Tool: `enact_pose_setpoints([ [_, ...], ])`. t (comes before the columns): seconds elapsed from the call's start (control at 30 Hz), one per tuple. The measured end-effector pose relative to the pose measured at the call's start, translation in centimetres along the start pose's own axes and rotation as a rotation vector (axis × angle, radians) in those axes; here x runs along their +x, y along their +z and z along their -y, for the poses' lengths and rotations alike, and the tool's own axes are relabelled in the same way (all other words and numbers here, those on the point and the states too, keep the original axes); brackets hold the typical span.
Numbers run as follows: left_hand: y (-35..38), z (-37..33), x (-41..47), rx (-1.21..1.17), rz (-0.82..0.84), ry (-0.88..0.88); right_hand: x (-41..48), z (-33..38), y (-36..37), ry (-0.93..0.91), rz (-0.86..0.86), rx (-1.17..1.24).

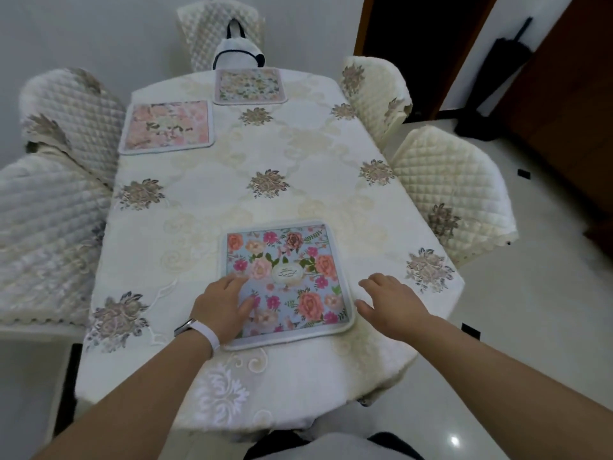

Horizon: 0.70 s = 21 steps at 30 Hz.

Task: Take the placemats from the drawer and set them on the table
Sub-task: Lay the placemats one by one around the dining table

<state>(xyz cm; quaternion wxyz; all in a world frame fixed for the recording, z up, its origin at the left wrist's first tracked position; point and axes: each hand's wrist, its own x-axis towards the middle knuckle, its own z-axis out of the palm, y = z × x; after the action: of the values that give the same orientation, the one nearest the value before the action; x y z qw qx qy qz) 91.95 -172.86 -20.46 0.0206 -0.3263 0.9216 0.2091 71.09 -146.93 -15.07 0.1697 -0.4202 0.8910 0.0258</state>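
Low in the centre of the frame, a blue floral placemat [292,277] lies flat on the cloth-covered tabletop [298,154]. The left hand [222,310] rests on its lower-left part, fingers [232,282] straight and lightly spread, pinching nothing. The right hand [391,300] is just beside the mat's right edge, fingers loosely spread; it seems to hover, though contact with the cloth is unclear. A pink placemat [167,126] lies at upper left, and another floral placemat [249,85] at top centre.

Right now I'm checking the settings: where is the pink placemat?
Head view: the pink placemat lies flat at the far left of the table, next to the far-end placemat and beside a quilted chair.
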Motion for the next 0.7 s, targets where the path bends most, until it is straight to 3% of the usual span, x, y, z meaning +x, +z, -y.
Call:
enact_pose_setpoints([
  [0.2,0.8,1.5,0.8,-0.263,0.049,-0.26,2.9,1.9,1.0,0.074,0.148,0.152],
  [0.33,1.1,1.9,0.9,-0.476,0.055,-0.373,4.7,3.0,1.7,0.218,0.185,0.346],
  [0.6,1.9,1.2,0.9,-0.726,-0.062,-0.551,8.4,2.8,3.9,0.385,0.124,0.621],
  [0.7,2.6,1.0,1.0,-0.708,-0.112,-0.56,9.2,2.7,3.5,0.455,0.104,0.731],
])
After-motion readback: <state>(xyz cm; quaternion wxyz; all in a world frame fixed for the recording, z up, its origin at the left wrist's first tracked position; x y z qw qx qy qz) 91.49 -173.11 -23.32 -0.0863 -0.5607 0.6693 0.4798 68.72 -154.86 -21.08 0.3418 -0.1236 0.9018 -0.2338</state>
